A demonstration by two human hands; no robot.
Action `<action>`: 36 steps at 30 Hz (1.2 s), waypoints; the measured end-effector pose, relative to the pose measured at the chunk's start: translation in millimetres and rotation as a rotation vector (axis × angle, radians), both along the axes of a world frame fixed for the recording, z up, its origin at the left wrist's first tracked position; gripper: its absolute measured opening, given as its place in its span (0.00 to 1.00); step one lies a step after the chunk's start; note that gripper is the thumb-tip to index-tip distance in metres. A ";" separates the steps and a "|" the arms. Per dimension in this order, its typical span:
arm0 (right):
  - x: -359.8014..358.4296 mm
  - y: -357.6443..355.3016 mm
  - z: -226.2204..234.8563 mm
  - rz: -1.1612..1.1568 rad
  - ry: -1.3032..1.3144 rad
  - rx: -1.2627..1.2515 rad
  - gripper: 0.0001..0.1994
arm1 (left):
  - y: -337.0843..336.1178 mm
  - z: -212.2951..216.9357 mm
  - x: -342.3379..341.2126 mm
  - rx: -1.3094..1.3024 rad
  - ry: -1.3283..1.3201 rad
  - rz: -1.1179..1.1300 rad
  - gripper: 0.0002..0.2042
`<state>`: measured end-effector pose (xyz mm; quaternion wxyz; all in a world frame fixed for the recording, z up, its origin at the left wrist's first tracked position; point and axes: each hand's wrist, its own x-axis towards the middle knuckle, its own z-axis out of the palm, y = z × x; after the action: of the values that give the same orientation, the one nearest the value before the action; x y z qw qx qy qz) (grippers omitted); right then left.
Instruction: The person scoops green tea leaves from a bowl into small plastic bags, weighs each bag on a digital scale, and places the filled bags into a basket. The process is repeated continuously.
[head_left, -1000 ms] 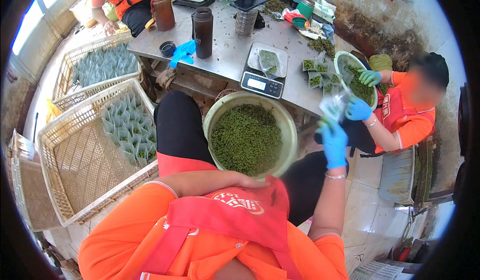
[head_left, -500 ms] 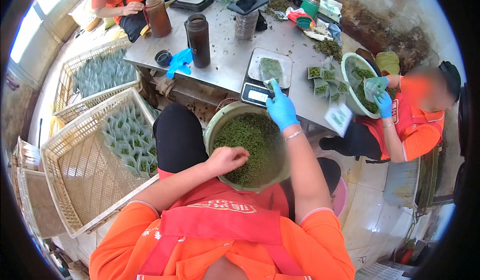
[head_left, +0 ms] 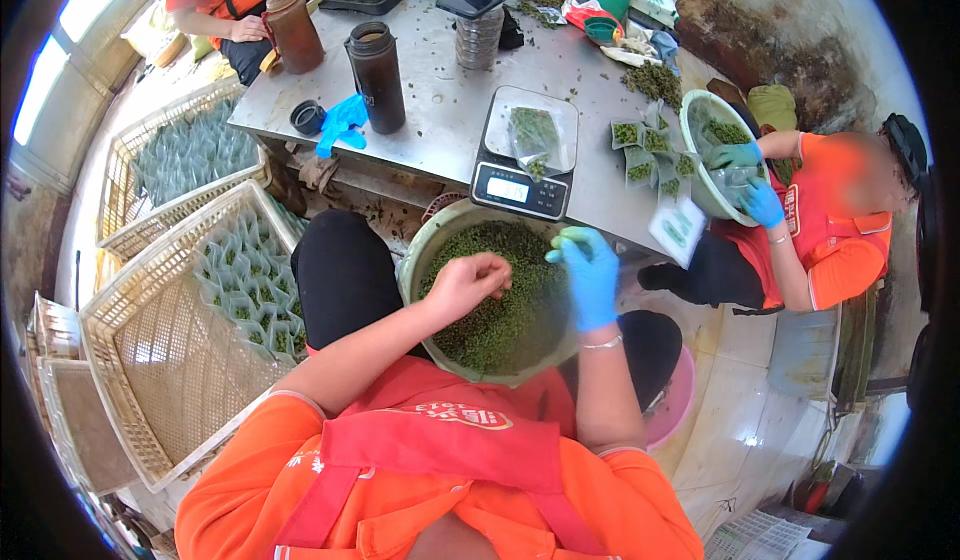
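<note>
Over the basin (head_left: pixel 412 265) between my knees hangs my bare left hand (head_left: pixel 468 285), its fingers curled together; what they hold, if anything, is hidden. Small green berries like green peppercorns (head_left: pixel 490 335) fill much of the basin. My right hand (head_left: pixel 588 275), in a blue glove, is at the basin's right side with fingers bent and pressed together. Its fingertips look green, and I cannot make out what is in them. Just beyond, a clear bag of green berries (head_left: pixel 534 138) lies on the digital scale (head_left: pixel 520 192), touched by neither hand.
Crates (head_left: pixel 150 360) with filled bags stand at left. The metal table (head_left: pixel 440 90) bears dark bottles (head_left: pixel 376 80), a blue glove (head_left: pixel 343 125) and open filled bags (head_left: pixel 645 150). A co-worker at right handles a bag over another basin (head_left: pixel 700 170); another person sits at far left.
My right hand has left the bag on the scale and come back to the basin's right side. My left hand has risen slightly over the berries. The view has shifted a little.
</note>
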<state>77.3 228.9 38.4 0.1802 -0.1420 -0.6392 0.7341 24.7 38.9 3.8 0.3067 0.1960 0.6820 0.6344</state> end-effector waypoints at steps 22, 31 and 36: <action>6.9 35.4 25.5 0.046 -0.207 0.150 0.11 | 67.0 23.8 -111.2 -0.578 1.539 0.073 0.19; -95.9 3.9 -7.8 0.127 -0.238 -0.007 0.22 | 67.4 25.9 -113.2 -0.680 1.471 0.026 0.23; -104.1 8.8 -24.0 0.067 -0.288 -0.130 0.22 | 74.0 20.1 -115.6 -0.373 1.425 0.179 0.14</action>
<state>-26.8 237.7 14.4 0.0524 -0.2358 -0.6140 0.7514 -90.9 112.9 23.9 -0.2350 0.4484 0.8255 0.2496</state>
